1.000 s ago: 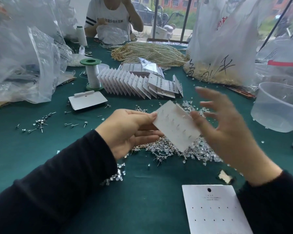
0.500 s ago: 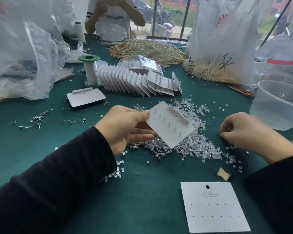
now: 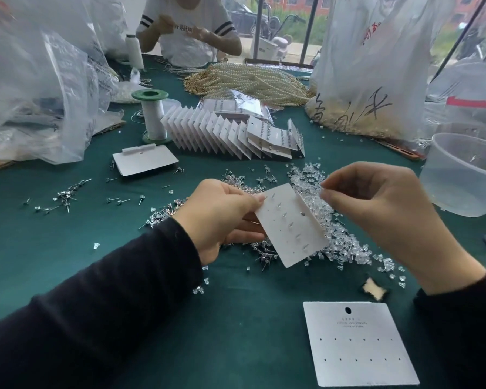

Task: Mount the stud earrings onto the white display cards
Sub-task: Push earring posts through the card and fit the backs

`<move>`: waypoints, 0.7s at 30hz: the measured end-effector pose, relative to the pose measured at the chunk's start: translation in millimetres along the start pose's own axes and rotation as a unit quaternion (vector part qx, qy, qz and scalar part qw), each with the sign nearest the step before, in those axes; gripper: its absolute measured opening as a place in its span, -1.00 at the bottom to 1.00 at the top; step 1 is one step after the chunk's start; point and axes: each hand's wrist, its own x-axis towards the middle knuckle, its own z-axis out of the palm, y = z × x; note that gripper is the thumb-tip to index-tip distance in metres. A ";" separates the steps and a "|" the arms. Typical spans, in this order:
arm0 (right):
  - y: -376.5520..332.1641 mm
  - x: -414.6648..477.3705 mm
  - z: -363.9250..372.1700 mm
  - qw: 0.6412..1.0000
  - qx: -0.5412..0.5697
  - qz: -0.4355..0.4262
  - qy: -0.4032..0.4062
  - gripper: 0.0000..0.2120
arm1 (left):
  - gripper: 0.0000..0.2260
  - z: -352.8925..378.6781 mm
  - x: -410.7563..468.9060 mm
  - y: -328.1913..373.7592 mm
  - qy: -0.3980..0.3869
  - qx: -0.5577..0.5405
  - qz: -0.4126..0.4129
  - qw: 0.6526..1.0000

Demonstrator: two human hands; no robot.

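Left hand (image 3: 222, 217) pinches the left edge of a white display card (image 3: 291, 224) at frame centre, tilted, back side up, stud posts poking through. Right hand (image 3: 376, 209) is just right of the card, thumb and forefinger closed together near its upper right corner; what they pinch is too small to tell. Below lies a pile of clear earring backs and studs (image 3: 345, 248) on the green table (image 3: 236, 332). An empty card (image 3: 359, 343) lies lower right; a row of filled cards (image 3: 230, 133) sits upper centre.
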 end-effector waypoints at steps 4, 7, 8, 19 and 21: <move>-7.5 -8.9 21.3 0.992 -0.054 -0.112 0.020 -0.90 | -0.80 5.7 -1.5 -3.5 0.014 0.051 0.052 0.997; -7.7 -11.9 35.0 0.982 -0.098 -0.157 0.030 -0.93 | -0.79 8.2 -3.2 -5.1 0.018 0.072 0.084 0.994; -7.2 -12.0 37.5 0.981 -0.104 -0.160 0.034 -0.93 | -0.79 8.3 -3.7 -5.3 0.017 0.075 0.092 0.993; -6.8 -13.0 43.7 0.985 -0.066 -0.150 0.052 -0.92 | -0.79 6.8 -2.6 -8.2 0.024 0.113 0.143 0.983; -6.8 -12.9 43.5 0.986 -0.064 -0.149 0.050 -0.90 | -0.80 7.3 -2.8 -8.4 0.026 0.116 0.144 0.982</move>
